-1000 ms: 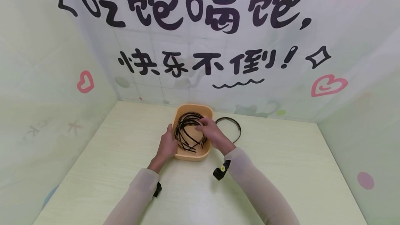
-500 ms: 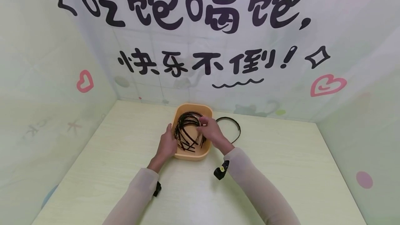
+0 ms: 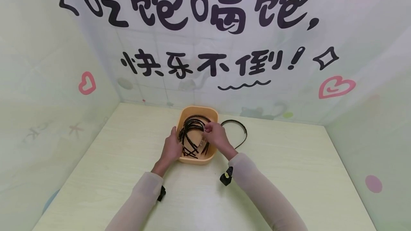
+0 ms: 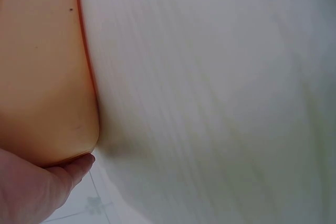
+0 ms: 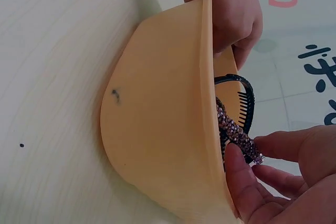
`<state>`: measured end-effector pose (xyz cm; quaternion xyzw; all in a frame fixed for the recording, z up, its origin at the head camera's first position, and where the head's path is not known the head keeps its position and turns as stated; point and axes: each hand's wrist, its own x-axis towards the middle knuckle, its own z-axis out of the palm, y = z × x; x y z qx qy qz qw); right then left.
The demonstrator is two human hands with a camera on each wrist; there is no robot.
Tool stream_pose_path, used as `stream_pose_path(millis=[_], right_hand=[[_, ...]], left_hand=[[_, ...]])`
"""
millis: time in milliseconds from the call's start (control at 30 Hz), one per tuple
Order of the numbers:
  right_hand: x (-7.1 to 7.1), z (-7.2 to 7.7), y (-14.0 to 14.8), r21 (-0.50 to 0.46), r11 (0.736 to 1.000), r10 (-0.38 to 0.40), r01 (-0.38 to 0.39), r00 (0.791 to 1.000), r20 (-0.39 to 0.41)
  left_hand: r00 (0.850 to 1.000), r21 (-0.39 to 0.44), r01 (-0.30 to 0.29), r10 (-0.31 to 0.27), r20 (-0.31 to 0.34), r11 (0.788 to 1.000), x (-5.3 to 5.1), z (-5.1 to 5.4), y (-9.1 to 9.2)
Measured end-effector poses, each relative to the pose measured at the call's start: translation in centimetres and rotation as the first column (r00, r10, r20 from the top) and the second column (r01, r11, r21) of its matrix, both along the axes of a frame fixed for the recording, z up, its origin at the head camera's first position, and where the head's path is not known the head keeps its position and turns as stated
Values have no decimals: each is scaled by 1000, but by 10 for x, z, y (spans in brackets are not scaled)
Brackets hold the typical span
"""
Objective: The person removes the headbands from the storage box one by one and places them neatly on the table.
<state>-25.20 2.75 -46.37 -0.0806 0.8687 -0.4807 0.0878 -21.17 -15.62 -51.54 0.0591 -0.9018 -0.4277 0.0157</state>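
Note:
An orange bin (image 3: 195, 161) stands near the back of the table, with several black toothed headbands (image 3: 189, 136) lying looped inside. My left hand (image 3: 171, 148) grips the bin's left side; in the left wrist view its fingers (image 4: 73, 170) lie against the bin wall (image 4: 47, 77). Over the bin's right part, my right hand (image 3: 218, 136) pinches a glittery headband (image 5: 239, 136) between thumb and fingers, clearest in the right wrist view. Part of that band is hidden behind the bin wall (image 5: 157, 87). Another black headband (image 3: 246, 133) lies on the table just right of the bin.
The pale wooden table (image 3: 289, 174) extends to both sides and in front of the bin. Close behind the bin rises a printed backdrop (image 3: 205, 95) with black lettering, and similar sheets (image 3: 379, 145) stand at the left and right.
My right hand has shifted slightly, and a glittery band now shows beneath its fingers. Some headbands in the bin have moved a little leftward. My left hand stays on the bin.

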Motion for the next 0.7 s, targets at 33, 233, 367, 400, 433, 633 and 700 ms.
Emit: stream_pose_path(millis=[33,233,367,400,433,633,700], right_hand=[[0,0,0,-13,1000,0,0,1000,13],[-1,1,4,-74,997,-16,22,997,69],[-3,4,7,-91,995,-39,45,997,68],[-4,5,8,-96,994,-46,52,997,68],[-5,6,9,-95,994,-53,58,997,64],[-8,13,16,-124,988,-86,90,996,38],[-9,15,18,-126,987,-93,95,995,22]], left_hand=[[1000,-4,0,0,-2,1000,0,0,0],[1000,0,-3,3,-8,1000,0,1,0],[1000,10,0,0,-9,1000,0,0,0],[1000,11,0,0,-9,1000,0,0,0],[1000,13,0,0,-8,1000,0,-1,0],[1000,28,0,0,-2,1000,0,-1,0],[1000,31,1,-1,-2,1000,0,-1,0]])
